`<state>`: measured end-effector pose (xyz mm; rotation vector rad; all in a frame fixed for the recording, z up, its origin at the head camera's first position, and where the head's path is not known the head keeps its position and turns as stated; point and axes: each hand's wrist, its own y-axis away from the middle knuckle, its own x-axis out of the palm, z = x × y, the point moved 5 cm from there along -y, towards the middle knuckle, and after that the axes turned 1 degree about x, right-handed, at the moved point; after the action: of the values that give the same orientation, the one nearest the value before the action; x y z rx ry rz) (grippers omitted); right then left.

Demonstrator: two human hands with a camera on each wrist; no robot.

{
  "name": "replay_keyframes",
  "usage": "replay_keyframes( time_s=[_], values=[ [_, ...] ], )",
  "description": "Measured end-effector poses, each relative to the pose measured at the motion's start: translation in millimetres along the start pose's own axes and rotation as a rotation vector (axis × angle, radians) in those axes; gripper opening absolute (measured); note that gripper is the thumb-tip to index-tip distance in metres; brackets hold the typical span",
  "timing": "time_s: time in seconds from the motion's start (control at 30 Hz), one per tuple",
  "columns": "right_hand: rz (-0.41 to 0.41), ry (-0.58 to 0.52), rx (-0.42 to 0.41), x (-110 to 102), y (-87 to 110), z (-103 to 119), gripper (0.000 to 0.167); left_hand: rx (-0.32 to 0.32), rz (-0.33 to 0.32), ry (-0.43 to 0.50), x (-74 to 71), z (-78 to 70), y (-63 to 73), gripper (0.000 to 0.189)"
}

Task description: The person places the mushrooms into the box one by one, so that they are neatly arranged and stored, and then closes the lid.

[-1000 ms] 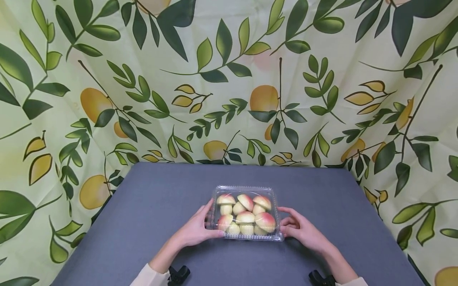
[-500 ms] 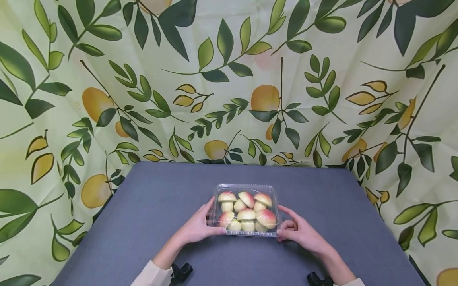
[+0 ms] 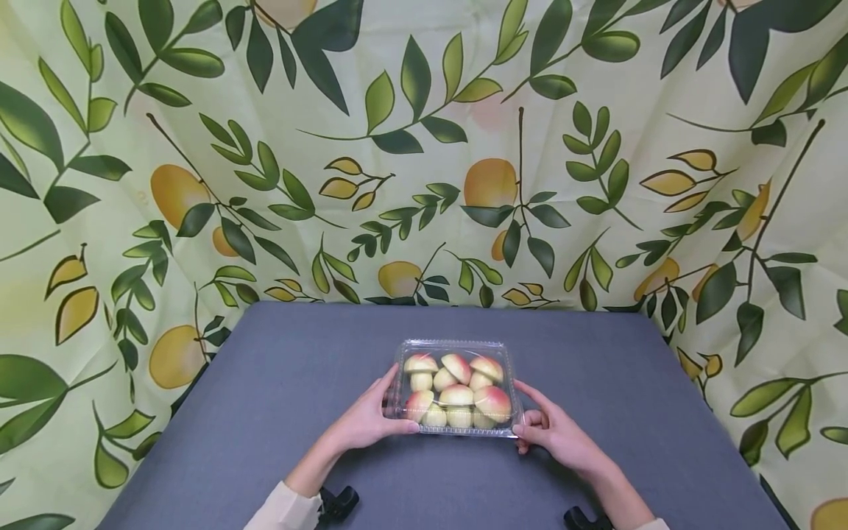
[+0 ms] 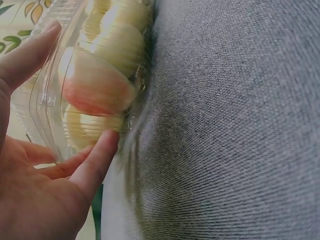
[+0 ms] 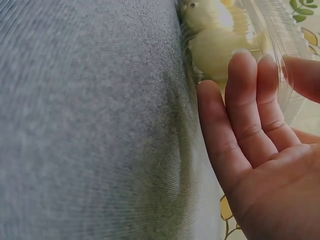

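Observation:
A clear plastic clamshell container (image 3: 457,346) with a ridged rim sits on the table, its lid down. Inside lie several mushroom-shaped pieces (image 3: 456,396) with pink-tinged cream caps and pale stems. My left hand (image 3: 361,422) grips the container's left side, thumb over the front rim. In the left wrist view a fingertip (image 4: 107,142) touches the lower wall. At the opposite side my right hand (image 3: 558,436) holds the front right corner, thumb on the rim and index finger along the side. The right wrist view shows the other fingers (image 5: 245,100) against the container wall.
A grey-blue cloth (image 3: 318,346) covers the table beneath the container. Around its back and sides hangs a pale curtain (image 3: 424,169) printed with leaves and orange fruit. Black straps with camera mounts (image 3: 339,505) sit at both wrists.
The container has shifted slightly away from me. My right thumb has moved onto the front right corner, and the right hand has come in closer. The left hand keeps its grip.

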<state>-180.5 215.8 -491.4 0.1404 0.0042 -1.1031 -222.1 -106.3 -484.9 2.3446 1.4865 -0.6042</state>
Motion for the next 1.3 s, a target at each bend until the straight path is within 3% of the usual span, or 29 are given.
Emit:
replay_keyframes(
  time_s=[0.2, 0.43, 0.8, 1.03, 1.13, 1.3],
  values=[
    [-0.01, 0.004, 0.007, 0, 0.8, 0, 0.085, -0.008, -0.017, -0.036, 0.0, 0.6, -0.6, 0.114],
    [-0.009, -0.008, 0.002, -3, -0.3, 0, 0.086, -0.019, -0.016, -0.002, 0.5, 2.6, -2.4, 0.115],
    [-0.016, -0.011, 0.06, -3, -2.8, -6, 0.088, 0.0, -0.021, 0.018, 0.3, 1.3, -2.5, 0.114],
    [-0.039, 0.098, 0.014, -6, -2.6, 0, 0.085, 0.006, -0.047, 0.065, 1.4, 1.6, -3.9, 0.111],
    [-0.056, 0.148, -0.022, -7, -2.1, 3, 0.084, 0.004, -0.057, 0.051, 1.5, 0.7, -3.0, 0.11],
    [-0.117, 0.231, -0.007, -9, -0.9, 6, 0.079, 0.008, -0.06, -0.004, -0.3, -0.9, -1.0, 0.109]
  ],
)
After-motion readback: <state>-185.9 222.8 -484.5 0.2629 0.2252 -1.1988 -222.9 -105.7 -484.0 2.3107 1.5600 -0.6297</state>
